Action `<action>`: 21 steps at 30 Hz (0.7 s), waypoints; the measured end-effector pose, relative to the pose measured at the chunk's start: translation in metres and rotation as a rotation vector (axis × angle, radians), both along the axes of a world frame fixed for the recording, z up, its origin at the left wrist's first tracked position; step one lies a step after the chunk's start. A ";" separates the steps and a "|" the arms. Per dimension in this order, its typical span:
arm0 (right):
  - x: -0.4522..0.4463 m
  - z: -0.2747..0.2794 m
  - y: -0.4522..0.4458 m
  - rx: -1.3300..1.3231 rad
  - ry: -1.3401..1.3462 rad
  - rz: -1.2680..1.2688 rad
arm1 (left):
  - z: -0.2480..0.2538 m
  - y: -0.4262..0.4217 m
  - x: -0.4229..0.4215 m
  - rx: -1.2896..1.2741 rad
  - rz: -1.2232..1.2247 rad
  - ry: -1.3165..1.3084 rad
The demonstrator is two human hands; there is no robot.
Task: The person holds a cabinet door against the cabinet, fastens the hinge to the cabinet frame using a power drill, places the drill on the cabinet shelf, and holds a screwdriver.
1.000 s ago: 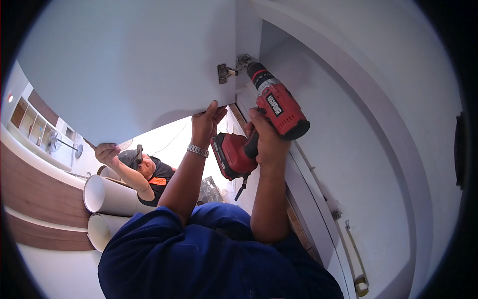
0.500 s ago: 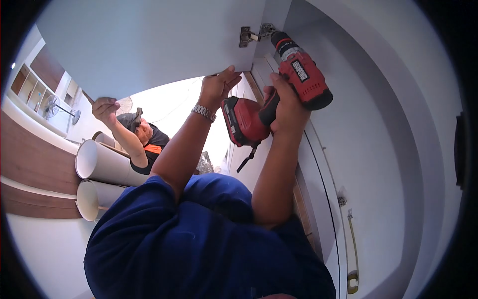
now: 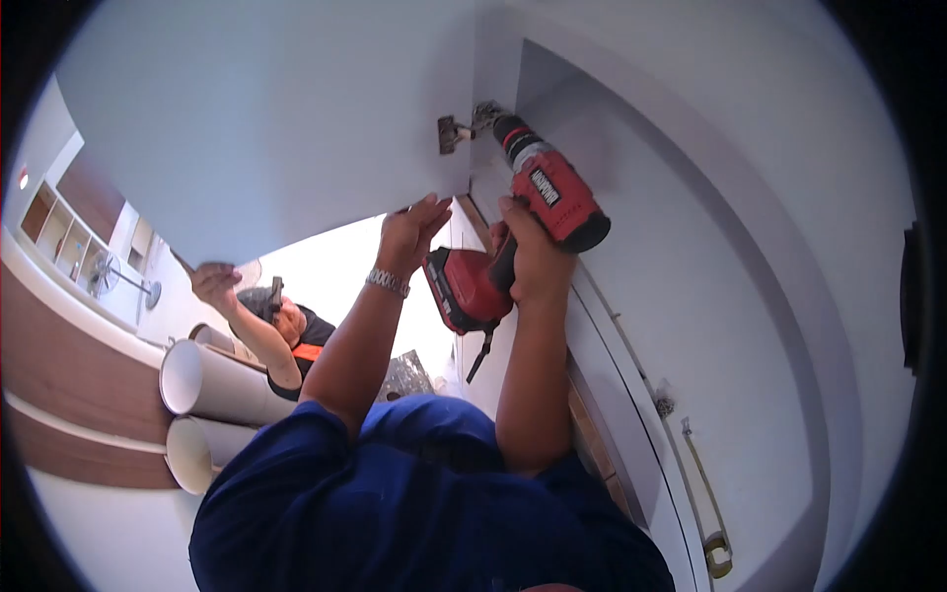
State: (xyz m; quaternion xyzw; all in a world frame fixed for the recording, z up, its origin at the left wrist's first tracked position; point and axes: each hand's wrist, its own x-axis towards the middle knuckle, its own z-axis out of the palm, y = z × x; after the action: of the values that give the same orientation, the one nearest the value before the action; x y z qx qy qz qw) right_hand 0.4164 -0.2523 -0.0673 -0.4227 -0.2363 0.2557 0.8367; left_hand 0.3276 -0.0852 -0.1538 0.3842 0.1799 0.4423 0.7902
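Note:
My right hand [image 3: 538, 259] is wrapped round the grip of a red and black cordless drill [image 3: 564, 200]. The drill's tip meets the metal hinge [image 3: 486, 116] at the cabinet's side; the bit itself is hard to make out. That hinge's cup end [image 3: 450, 134] is fixed to a large pale cabinet door [image 3: 276, 128]. With a metal watch at the wrist, my left hand [image 3: 412, 235] holds the door's lower edge near the hinge, fingertips against it. A co-worker's hand [image 3: 215, 282] grips the door's far corner.
The co-worker [image 3: 301, 326] stands behind the door. Large pale rolls [image 3: 222, 385] lie at the left. Inside the cabinet are a second hinge fitting [image 3: 664, 405] and a tape measure [image 3: 718, 555]. A standing fan [image 3: 109, 274] and shelves are farther off.
My view has shifted, so door, hinge and drill appear lower and a little left. The drill stays at the hinge, and both my hands keep their holds.

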 end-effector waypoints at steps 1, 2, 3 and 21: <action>0.002 -0.003 0.000 0.003 -0.003 0.001 | -0.008 0.006 -0.001 -0.026 -0.020 -0.037; 0.003 -0.008 0.000 0.011 -0.007 0.002 | -0.017 0.008 -0.002 0.006 -0.036 -0.064; 0.006 -0.009 0.004 0.034 -0.017 0.004 | -0.020 0.011 -0.002 0.053 -0.053 -0.096; 0.003 -0.004 -0.001 0.012 -0.101 -0.020 | -0.009 0.010 -0.017 -0.059 -0.063 -0.092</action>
State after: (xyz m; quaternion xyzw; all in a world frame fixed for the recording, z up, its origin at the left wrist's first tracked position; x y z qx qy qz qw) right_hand 0.4194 -0.2533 -0.0717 -0.4324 -0.2757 0.2244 0.8287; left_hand 0.3111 -0.0752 -0.1628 0.3454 0.1442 0.4292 0.8220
